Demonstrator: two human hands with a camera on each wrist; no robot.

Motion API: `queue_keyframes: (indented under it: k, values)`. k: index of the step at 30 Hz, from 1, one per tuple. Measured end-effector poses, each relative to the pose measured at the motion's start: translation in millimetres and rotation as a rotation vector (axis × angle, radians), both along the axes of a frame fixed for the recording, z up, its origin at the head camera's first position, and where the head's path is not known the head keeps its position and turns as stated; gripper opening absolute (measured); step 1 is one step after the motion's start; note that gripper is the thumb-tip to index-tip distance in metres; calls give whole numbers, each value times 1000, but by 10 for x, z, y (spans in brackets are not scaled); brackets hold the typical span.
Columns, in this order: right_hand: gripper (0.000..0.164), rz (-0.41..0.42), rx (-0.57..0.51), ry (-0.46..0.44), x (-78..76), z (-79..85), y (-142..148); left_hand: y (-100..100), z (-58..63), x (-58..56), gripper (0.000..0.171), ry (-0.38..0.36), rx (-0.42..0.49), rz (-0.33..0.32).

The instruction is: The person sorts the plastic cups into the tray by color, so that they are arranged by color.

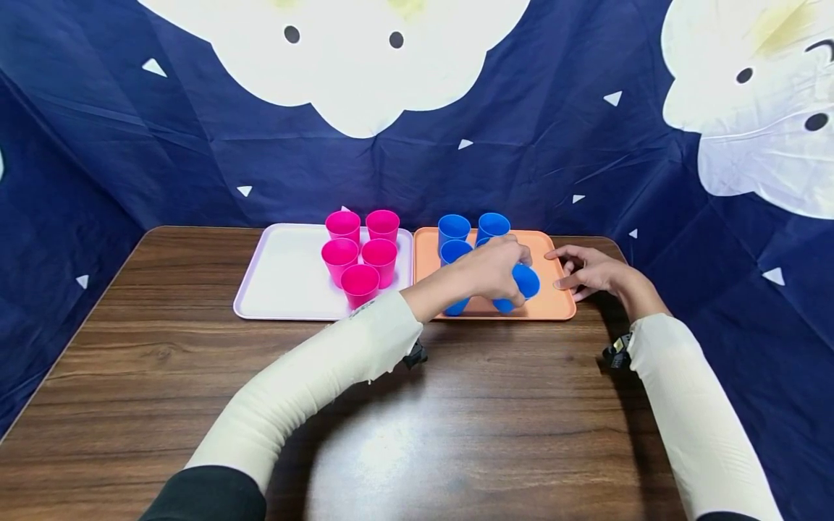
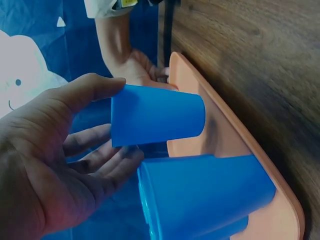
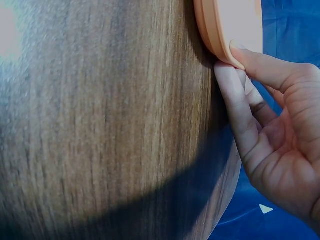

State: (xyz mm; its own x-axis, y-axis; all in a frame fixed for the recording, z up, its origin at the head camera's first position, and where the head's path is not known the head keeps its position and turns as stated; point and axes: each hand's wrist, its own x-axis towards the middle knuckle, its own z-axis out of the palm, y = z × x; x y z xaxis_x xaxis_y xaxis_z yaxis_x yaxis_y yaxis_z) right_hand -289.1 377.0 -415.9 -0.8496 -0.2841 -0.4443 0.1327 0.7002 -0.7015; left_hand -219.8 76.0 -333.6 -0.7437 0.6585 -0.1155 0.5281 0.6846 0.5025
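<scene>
My left hand (image 1: 498, 268) pinches a blue cup (image 2: 157, 115) at its rim, over the right part of the orange tray (image 1: 550, 250). In the head view this cup leans with its mouth toward the right. Other blue cups (image 1: 454, 226) stand upright on the same tray, partly hidden behind the left hand and wrist. At the tray's right end my right hand (image 1: 596, 271) grips the edge. The right wrist view shows its thumb (image 3: 255, 60) on top of the rim and a finger (image 3: 232, 85) beneath.
On the left, a white tray (image 1: 280, 271) with a lilac rim adjoins the orange one. Several pink cups (image 1: 360, 284) stand upright on its right half. Both trays lie near the back of the wooden table (image 1: 489, 420), before a dark blue cloth (image 1: 195, 137).
</scene>
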Motion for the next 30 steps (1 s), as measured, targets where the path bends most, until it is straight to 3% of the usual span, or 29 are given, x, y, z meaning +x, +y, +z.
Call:
queue_keyframes:
  k: [9,30]
  values:
    - [81,-8,10,-1,-9,-11,-1,-6,-30,-25,60,13,-44,59]
    - [82,-11,19,-2,-24,-22,7,-19,-29,-34,63,60,-124,35]
